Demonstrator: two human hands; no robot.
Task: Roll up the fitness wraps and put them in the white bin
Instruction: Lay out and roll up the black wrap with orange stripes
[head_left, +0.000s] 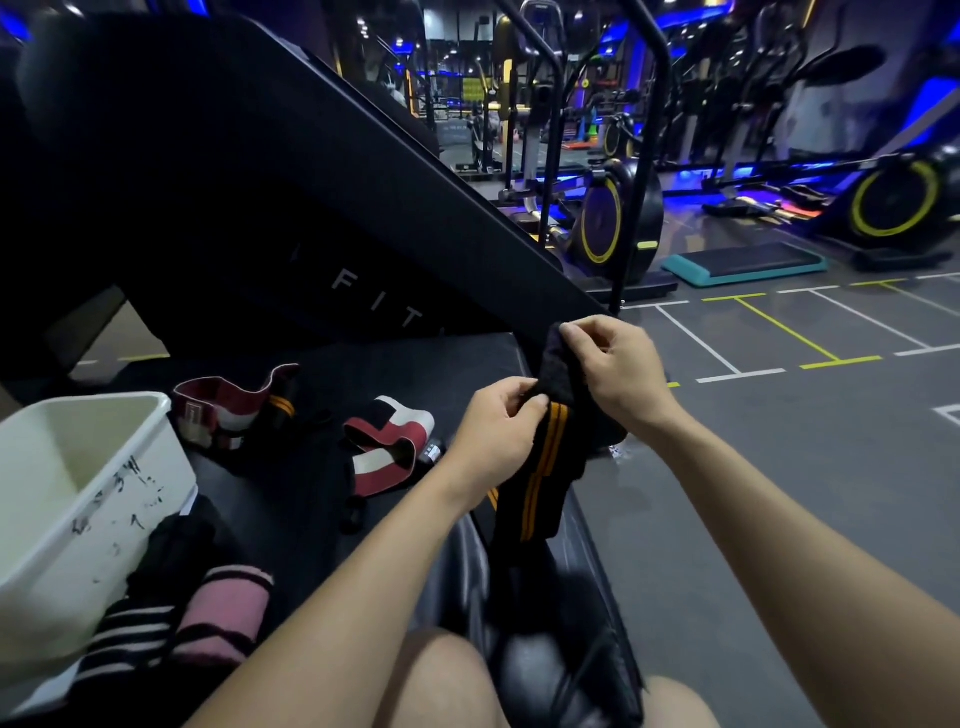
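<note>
1. The right hand (610, 364) has its fingers curled, thumb and forefinger pinching the top end of a black wrap with orange stripes (540, 467), held up over the right edge of the black padded bench (311, 467).
2. The left hand (493, 431) pinches the same wrap lower down, just above where the stripes begin; its fingers are bent round the fabric's left edge.
3. The wrap hangs unrolled from both hands, and its lower end is lost in the dark between the bench and the person's knees.
4. The white bin (78, 499) sits at the bench's left edge, its near-left part cut off by the frame.
5. On the bench lie two loose red, white and black bands (387, 447) (228, 410).
6. A pink wrap (223, 618) and a black-and-white striped wrap (124, 644) lie just beside the bin's near side.
7. Whether those two are fully rolled is hard to make out.
</note>
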